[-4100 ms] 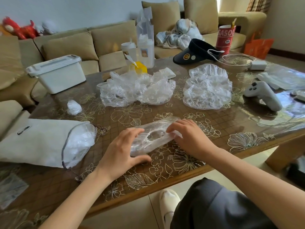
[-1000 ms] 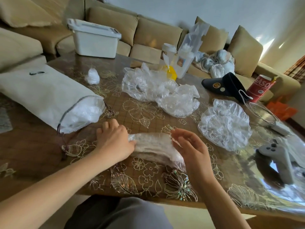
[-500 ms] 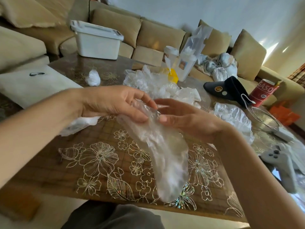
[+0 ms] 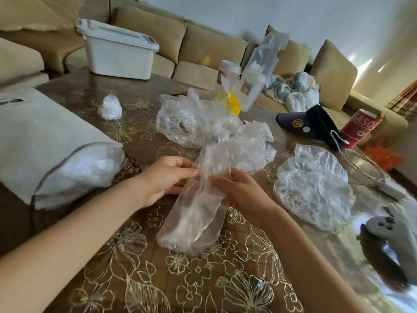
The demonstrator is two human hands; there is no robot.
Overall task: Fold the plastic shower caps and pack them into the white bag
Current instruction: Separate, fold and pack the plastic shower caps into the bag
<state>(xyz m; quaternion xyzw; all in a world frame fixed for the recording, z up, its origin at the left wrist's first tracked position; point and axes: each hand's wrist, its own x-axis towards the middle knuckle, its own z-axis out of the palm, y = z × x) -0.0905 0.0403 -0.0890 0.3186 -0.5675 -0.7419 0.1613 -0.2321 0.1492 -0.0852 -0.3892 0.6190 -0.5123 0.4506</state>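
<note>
Clear, crinkled plastic: one shower cap (image 4: 196, 213), folded lengthwise into a long, narrow strip with glossy creases, see-through enough that the floral pattern of the tabletop (image 4: 180, 279) shows through it.
- Position: held up at front centre, between the two hands. Its upper end stands above the hands and its wider lower end hangs toward the tabletop; whether it touches cannot be told.
- Left hand (image 4: 164, 179): fingers curled and clamped on the strip's left edge, near the top.
- Right hand (image 4: 243, 195): fingers pinched on the strip's right edge, opposite the left hand.
- White bag (image 4: 45, 136): lying on its side at the left, mouth toward the hands, with packed caps (image 4: 90, 168) bulging from the opening.
- Heap of caps (image 4: 203, 125): unfolded and rumpled, just behind the hands.
- Flat cap (image 4: 313, 190): spread round, with a ruffled rim, to the right.
- Balled cap (image 4: 110, 107): small, beyond the bag.
- Also present: a white storage box (image 4: 117, 53) at the far left, a black visor (image 4: 316, 125), a red can (image 4: 361, 129) and a grey game controller (image 4: 392, 236) at the right edge.
</note>
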